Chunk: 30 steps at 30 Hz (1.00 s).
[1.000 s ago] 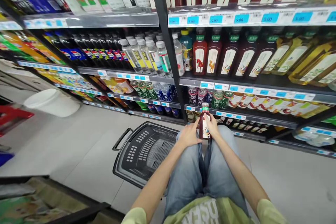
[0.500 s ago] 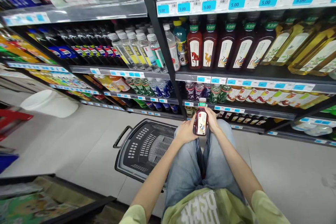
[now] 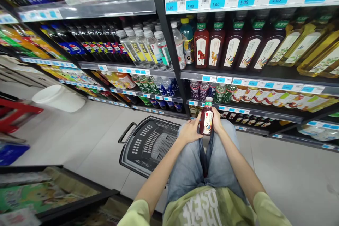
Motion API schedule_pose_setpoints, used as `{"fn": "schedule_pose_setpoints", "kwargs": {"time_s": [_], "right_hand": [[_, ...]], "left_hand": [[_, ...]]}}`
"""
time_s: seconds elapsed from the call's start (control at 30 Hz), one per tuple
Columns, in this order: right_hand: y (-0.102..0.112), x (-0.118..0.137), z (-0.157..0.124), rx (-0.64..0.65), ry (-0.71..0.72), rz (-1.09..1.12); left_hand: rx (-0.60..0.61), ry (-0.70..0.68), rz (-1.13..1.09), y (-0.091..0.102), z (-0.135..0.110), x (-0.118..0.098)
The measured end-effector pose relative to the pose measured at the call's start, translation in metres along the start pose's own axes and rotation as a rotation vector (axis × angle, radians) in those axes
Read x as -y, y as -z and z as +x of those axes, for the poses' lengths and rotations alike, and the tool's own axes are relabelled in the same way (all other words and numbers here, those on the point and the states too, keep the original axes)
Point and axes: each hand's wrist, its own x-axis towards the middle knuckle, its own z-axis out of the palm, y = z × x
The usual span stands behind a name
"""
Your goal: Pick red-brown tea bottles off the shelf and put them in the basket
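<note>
A tea bottle (image 3: 206, 122) with dark reddish-brown drink, a white label and a green neck band stands nearly upright above my knees. Its label faces me. My left hand (image 3: 190, 131) grips it from the left, thumb by its base and a finger along its side. From the right, my right hand (image 3: 217, 120) closes around its edge; some of those fingers are hidden behind it. On the shelf ahead, a row of similar dark tea bottles (image 3: 233, 49) carries the same green neck bands.
A black shopping basket (image 3: 129, 150) with a handle is on the floor left of my legs. Drink shelves (image 3: 251, 77) run across the front, with Pepsi bottles (image 3: 79, 44) further left. A white tub (image 3: 58, 98) and a low display rack (image 3: 87, 201) are also at left.
The view has turned slightly left, so the shelves and basket appear shifted right. Both hands keep hold of the tea bottle; my left fingers look a little more spread along it.
</note>
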Motion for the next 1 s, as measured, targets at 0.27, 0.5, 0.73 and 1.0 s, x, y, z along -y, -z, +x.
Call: {"fn": "schedule_pose_setpoints", "kwargs": {"time_s": [0.27,0.5,0.73,1.0], "right_hand": [[0.004,0.023,-0.007,0.216,-0.273,0.268],[0.007,0.023,-0.01,0.149,-0.144,0.247],[0.004,0.023,-0.012,0.129,-0.222,0.22],[0.003,0.031,-0.015,0.34,-0.306,0.315]], "left_hand": [[0.081,-0.17,0.018,0.003,-0.008,0.002],[0.111,-0.154,-0.005,0.004,-0.007,-0.003],[0.201,-0.151,0.049,0.01,-0.007,-0.015],[0.099,-0.12,0.026,0.001,-0.008,-0.007]]}}
